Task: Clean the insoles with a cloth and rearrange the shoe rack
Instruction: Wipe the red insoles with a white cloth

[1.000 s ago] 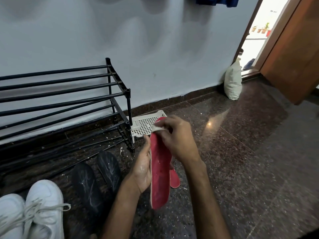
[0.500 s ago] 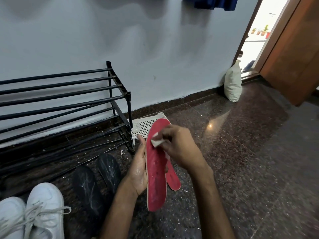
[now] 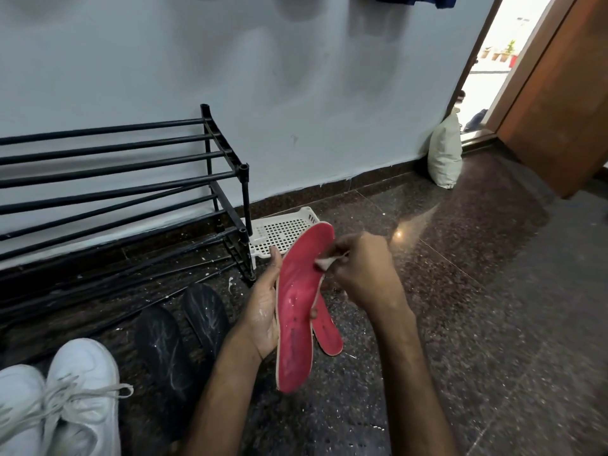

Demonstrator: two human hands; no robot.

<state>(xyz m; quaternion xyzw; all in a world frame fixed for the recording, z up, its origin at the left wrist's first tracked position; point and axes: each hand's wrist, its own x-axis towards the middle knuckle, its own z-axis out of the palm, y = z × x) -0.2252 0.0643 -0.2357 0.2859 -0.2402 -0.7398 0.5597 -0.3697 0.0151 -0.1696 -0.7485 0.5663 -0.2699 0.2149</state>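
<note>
Left hand (image 3: 263, 311) grips insole (image 3: 297, 297) edge; right hand (image 3: 365, 271), cloth (image 3: 324, 263).

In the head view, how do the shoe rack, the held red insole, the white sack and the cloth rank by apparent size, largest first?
1. shoe rack
2. red insole
3. white sack; it stands farther from the camera, so its real size against the insole is unsure
4. cloth, only partly visible
</note>
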